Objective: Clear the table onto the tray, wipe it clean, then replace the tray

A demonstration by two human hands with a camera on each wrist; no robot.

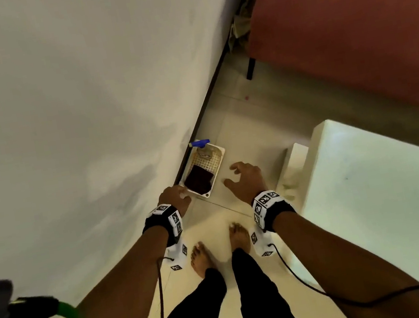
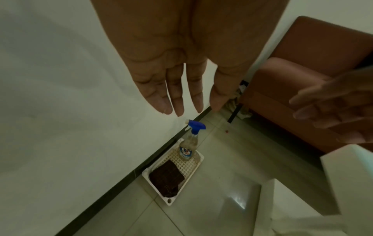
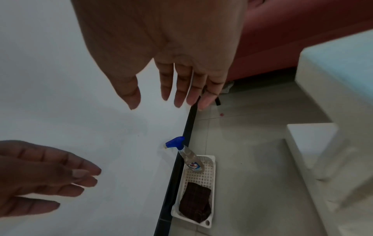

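A white lattice tray (image 1: pixel 207 194) (image 2: pixel 188 166) (image 3: pixel 201 177) lies on the floor tiles against the wall's dark skirting. In its far end stands a clear spray bottle (image 1: pixel 205 152) (image 2: pixel 187 150) (image 3: pixel 191 161) with a blue trigger head. A folded dark brown cloth (image 1: pixel 198 179) (image 2: pixel 166 180) (image 3: pixel 195 201) fills its near end. My left hand (image 1: pixel 176 194) (image 2: pixel 177 89) (image 3: pixel 40 175) hovers over the tray's near left corner, fingers straight, holding nothing. My right hand (image 1: pixel 246 177) (image 3: pixel 175 79) (image 2: pixel 331 111) hangs spread and empty to the tray's right, well above the floor.
The white table (image 1: pixel 375 185) (image 2: pixel 353 175) (image 3: pixel 333 79) stands close on my right, its lower shelf (image 1: pixel 296 163) near the right hand. A white wall (image 1: pixel 52 102) runs along the left. A red sofa (image 1: pixel 346 22) is further ahead. My bare feet (image 1: pixel 200 258) stand just behind the tray.
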